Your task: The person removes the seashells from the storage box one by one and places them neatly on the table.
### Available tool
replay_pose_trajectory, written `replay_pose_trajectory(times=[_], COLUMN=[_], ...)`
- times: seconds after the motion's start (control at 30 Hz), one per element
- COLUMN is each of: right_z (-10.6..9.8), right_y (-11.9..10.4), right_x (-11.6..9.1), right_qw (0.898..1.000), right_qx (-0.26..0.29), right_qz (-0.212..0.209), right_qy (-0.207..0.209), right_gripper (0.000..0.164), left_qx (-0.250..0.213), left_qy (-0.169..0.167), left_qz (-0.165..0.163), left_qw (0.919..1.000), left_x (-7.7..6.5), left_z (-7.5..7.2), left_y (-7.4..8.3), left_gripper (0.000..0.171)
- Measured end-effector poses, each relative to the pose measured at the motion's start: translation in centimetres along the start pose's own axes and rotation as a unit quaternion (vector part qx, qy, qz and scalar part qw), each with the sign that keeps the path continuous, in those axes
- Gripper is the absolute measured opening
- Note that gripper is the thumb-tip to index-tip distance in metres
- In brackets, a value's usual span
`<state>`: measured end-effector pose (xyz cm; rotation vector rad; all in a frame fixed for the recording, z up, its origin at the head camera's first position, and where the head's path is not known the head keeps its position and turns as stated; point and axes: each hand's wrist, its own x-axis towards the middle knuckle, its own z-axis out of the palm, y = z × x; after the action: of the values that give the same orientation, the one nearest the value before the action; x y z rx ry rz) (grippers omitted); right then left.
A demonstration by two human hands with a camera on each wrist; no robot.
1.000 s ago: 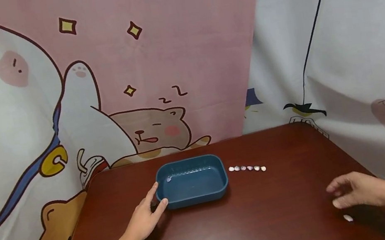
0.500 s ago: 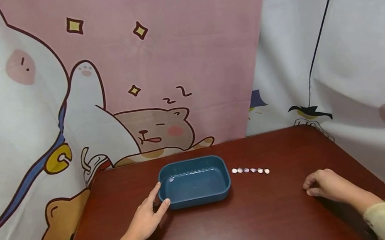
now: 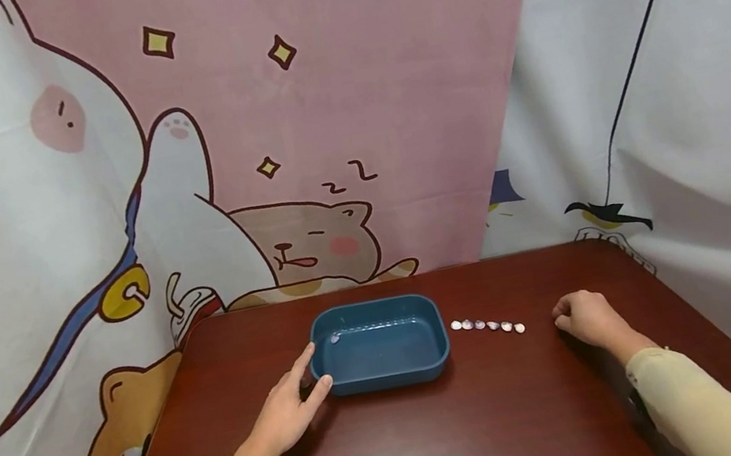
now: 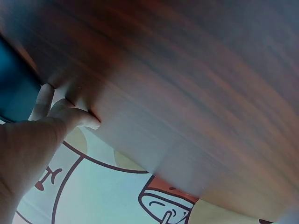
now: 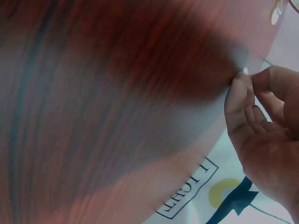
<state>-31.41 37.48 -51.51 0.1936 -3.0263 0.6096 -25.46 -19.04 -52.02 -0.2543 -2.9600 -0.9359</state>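
Observation:
In the head view my left hand (image 3: 287, 412) rests at the left end of a blue rectangular basin (image 3: 389, 380). Its fingers are extended along the side, with the thumb at the near corner. One small shell (image 3: 335, 338) lies inside the basin. To the basin's right, several small pale shells (image 3: 480, 325) form a short row on the table. Just past that row's right end is my right hand (image 3: 588, 316). The right wrist view shows its thumb and index finger pinching a small white shell (image 5: 245, 71), mostly hidden by the fingertips.
A dark red wooden table (image 3: 400, 446) lies beneath everything. Behind it hangs a pink and white cartoon curtain (image 3: 388, 97), which meets the table's back edge and runs along the right side.
My right hand has moved left and away from me toward the row's end. A loose shell seen near the right wrist earlier is out of sight now. The left hand stays at the basin.

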Motion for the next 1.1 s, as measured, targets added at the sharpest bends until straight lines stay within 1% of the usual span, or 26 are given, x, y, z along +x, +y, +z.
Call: replay_pose_trajectory(times=[0.13,0.23,0.33,0.53,0.63,0.8,0.93,1.1], right_z=[0.2,0.5,1.0,2.0,2.2,2.2,2.1,2.1], right_y=[0.2,0.2,0.2,-0.6,-1.2,-2.1,-2.0,-1.8], right_x=[-0.2,-0.7,-1.3,-1.6,-1.3,-0.9,-0.7,-0.7], right_qw=[0.999,0.999,0.999,0.997,0.996,0.996,0.996,0.996], right_qx=[0.034,0.043,0.040,0.006,0.004,0.033,0.048,0.051], right_qz=[0.010,0.005,-0.011,-0.073,-0.087,-0.084,-0.072,-0.067], right_qy=[-0.015,-0.007,0.007,0.037,0.032,0.012,0.006,0.000], right_gripper=[0.012,0.013,0.014,0.016,0.016,0.016,0.016,0.018], left_qx=[0.002,0.005,0.005,0.002,0.002,0.003,0.006,0.004], left_qy=[0.001,0.002,0.002,0.001,0.001,0.003,0.004,0.002], left_qz=[-0.002,-0.003,-0.005,-0.012,-0.012,-0.010,-0.010,-0.013], left_qw=[1.0000,1.0000,1.0000,0.9999,0.9999,0.9999,0.9999,0.9999], left_x=[-0.1,-0.2,-0.2,-0.2,-0.2,-0.1,-0.1,-0.1], left_z=[0.0,0.1,0.1,0.1,0.2,0.3,0.3,0.3], left_y=[-0.2,-0.2,-0.2,-0.4,-0.5,-0.4,-0.2,-0.2], left_gripper=[0.078,0.078,0.078,0.077,0.077,0.078,0.077,0.077])
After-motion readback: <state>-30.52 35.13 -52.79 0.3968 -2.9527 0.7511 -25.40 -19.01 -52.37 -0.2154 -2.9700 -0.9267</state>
